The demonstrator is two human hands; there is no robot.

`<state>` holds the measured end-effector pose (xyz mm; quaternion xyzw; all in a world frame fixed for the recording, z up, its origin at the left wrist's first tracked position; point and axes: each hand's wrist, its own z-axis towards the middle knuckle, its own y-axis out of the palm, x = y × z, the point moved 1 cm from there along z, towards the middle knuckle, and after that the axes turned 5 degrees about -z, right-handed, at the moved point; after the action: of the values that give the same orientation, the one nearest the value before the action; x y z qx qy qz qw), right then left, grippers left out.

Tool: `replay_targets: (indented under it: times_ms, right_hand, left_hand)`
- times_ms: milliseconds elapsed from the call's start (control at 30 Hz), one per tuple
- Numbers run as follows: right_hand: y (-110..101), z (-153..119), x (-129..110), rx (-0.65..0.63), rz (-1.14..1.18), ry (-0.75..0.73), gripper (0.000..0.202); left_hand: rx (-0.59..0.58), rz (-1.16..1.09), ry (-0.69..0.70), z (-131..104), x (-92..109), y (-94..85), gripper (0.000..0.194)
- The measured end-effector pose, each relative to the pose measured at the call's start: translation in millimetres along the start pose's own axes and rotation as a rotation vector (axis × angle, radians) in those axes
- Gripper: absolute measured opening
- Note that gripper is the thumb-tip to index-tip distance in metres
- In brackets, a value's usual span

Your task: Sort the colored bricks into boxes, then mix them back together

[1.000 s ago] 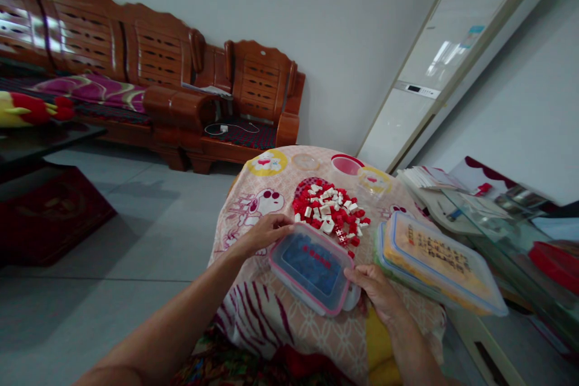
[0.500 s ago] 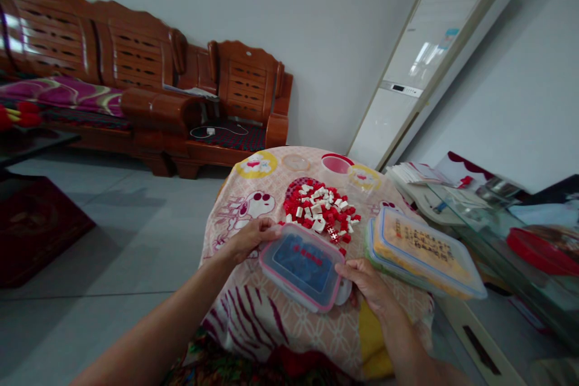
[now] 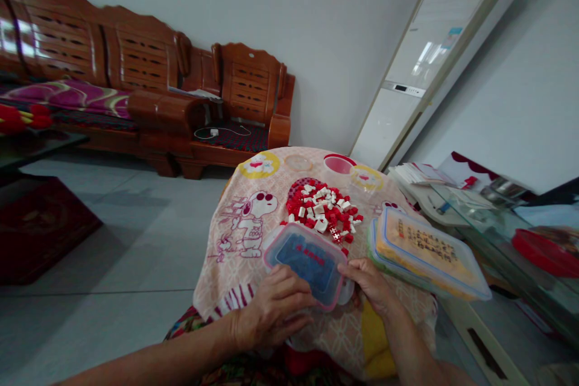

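Note:
A plastic food container (image 3: 301, 259) with a clear, pink-rimmed lid sits at the near side of the cloth-covered table. Blue contents and red lettering show through its lid. My right hand (image 3: 371, 282) pinches its right end, by a raised side flap (image 3: 346, 291). At the near left edge, my left hand (image 3: 278, 307) lies with bent fingers against the rim; its thumb is hidden. Just beyond the container spreads a pile of red and white building blocks (image 3: 323, 208).
Stacked lidded containers (image 3: 425, 247) with orange contents stand to the right. A pink-rimmed bowl (image 3: 339, 163) and a round clear lid (image 3: 298, 163) lie at the table's far side. A glass-topped stand (image 3: 479, 217) borders the right, and a wooden sofa (image 3: 149, 84) is behind.
My left hand has left the container's far left corner and come toward me to its near edge. My right hand stays at the right end. The view has shifted slightly.

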<state>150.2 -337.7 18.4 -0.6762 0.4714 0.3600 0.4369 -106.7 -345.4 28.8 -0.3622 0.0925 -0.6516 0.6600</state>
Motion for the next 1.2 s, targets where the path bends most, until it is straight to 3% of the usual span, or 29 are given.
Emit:
replay_targets:
  times_ms: [133,233,300,400,433,500,600,700,867,1067,1200]
  right_hand:
    - [-0.8,0.3,1.4,-0.011,-0.013,-0.014,0.055]
    - [-1.7,0.3,1.3,-0.004,-0.021,-0.009,0.054]
    - [-1.9,0.5,1.0,-0.008,-0.017,-0.012,0.054]
    - [-2.0,1.3,1.6,-0.008,-0.008,-0.016,0.053]
    - [-2.0,1.5,2.1,-0.007,-0.006,-0.017,0.053]
    - [-2.2,1.8,2.7,-0.009,-0.002,-0.015,0.052]
    - [-2.2,0.8,1.1,-0.017,0.003,-0.016,0.051]
    - [-1.6,-1.1,-2.6,-0.025,0.001,-0.026,0.051]
    - [-1.4,-0.5,-2.0,0.0,0.01,-0.024,0.052]
    - [-0.3,2.5,3.2,0.015,0.0,-0.022,0.053]
    - [-0.7,0.3,0.9,0.015,0.019,-0.003,0.054]
  left_hand:
    - [0.059,0.025,-0.024,-17.4,2.3,14.0,0.024]
    - [-0.037,-0.212,-0.113,-23.7,8.0,15.1,0.013]
    - [-0.141,-0.447,-0.322,-28.1,12.2,19.1,0.021]
    - [-0.162,-0.869,-0.908,-35.1,13.5,30.3,0.039]
    - [-0.119,-1.002,-1.09,-36.3,13.0,33.8,0.044]
    - [0.018,-1.189,-1.322,-35.7,11.3,37.7,0.052]
    - [0.223,-1.282,-1.465,-30.5,8.5,37.8,0.056]
    - [0.309,-1.301,-1.511,-25.1,7.3,37.0,0.055]
    - [0.377,-1.176,-1.447,-16.5,6.5,35.5,0.056]
    - [0.316,-1.035,-1.32,-14.7,12.1,29.7,0.062]
    - [0.196,-1.06,-1.182,-13.3,11.6,16.6,0.054]
